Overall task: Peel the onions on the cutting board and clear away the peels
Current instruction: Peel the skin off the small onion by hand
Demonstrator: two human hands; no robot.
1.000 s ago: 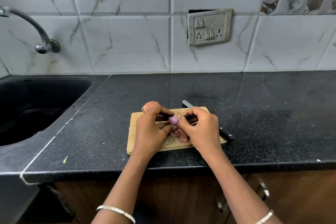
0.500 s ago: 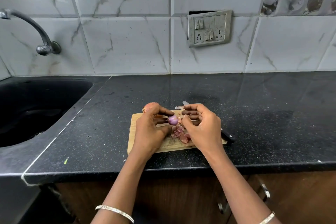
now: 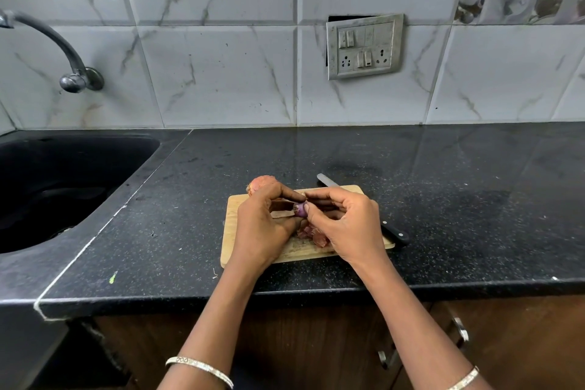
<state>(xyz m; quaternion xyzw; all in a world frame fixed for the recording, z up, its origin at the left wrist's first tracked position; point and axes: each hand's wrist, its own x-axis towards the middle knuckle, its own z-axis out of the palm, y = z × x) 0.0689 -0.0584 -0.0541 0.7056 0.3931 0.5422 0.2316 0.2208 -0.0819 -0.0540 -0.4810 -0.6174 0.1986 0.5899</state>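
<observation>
The left hand (image 3: pixel 262 225) holds a small purple onion (image 3: pixel 300 209) above the middle of the cutting board (image 3: pixel 233 212). Its thumb and curled fingers close round the onion's left side. The right hand (image 3: pixel 348 228) meets it from 3 o'clock, with thumb and forefinger pinching the onion's right side and the other fingers loosely curled behind. Glossy purple flesh shows between the two sets of fingertips. Whether a strip of skin is caught in the right hand's pinch cannot be told.

Directly under the hands, towards 5 o'clock from the onion, a small heap of reddish onion peels (image 3: pixel 313 235) lies on the board. At the board's 11 o'clock corner an unpeeled onion (image 3: pixel 260 184) with pale orange skin sits half hidden behind the left hand's knuckles. A knife (image 3: pixel 395 233) lies slantwise along the board's right side. Its blade tip is out past the far edge at 1 o'clock, and its black handle is off the board at 4 o'clock.

A thin bangle (image 3: pixel 199 369) circles the left forearm and another (image 3: pixel 463 378) the right.

The board rests near the front edge of a black speckled countertop (image 3: pixel 459 199). A green scrap (image 3: pixel 113 277) lies on the counter at 8 o'clock from the board. A dark sink (image 3: pixel 63 187) is set in at 9 o'clock, with a curved metal tap (image 3: pixel 68 54) on the wall above it. A steel switch-and-socket plate (image 3: pixel 364 46) hangs on the marbled tiles at 1 o'clock.
</observation>
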